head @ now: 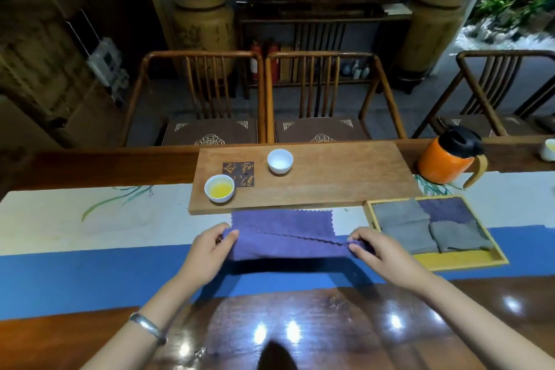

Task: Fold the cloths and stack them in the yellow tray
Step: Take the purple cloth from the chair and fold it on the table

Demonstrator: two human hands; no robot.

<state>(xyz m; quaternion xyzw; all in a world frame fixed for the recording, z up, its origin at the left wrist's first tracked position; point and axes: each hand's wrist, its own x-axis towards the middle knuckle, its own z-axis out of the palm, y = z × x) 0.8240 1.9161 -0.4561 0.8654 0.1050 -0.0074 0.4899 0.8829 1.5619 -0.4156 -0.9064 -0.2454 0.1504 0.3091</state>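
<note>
The person is partway through folding a purple cloth point(282, 234) that lies on the runner of the table point(330, 324), just in front of a wooden tea board point(330, 177) near the far edge. The left hand point(207, 249) pinches the cloth's left end between thumb and fingers, and the right hand point(378, 249) pinches its right end the same way. Between them the near half of the cloth is lifted and brought over the far half, so its zigzag edge runs across the middle while the far part lies flat.

The yellow tray point(468, 260) sits just beside the right hand, toward the table's right end. It already holds folded cloths: 3 grey ones and 1 purple one can be made out, with a bare yellow strip along its near wall.

This looks like the 1st fold of this cloth. The next move likely calls for carrying both pinched ends to the far edge so the corners meet, pressing the fold flat, then folding again to tray size.

2 white cups point(280, 161) stand on the tea board close to the cloth's far edge, 1 holding yellow liquid, so the hands should stay low and clear of them.
</note>
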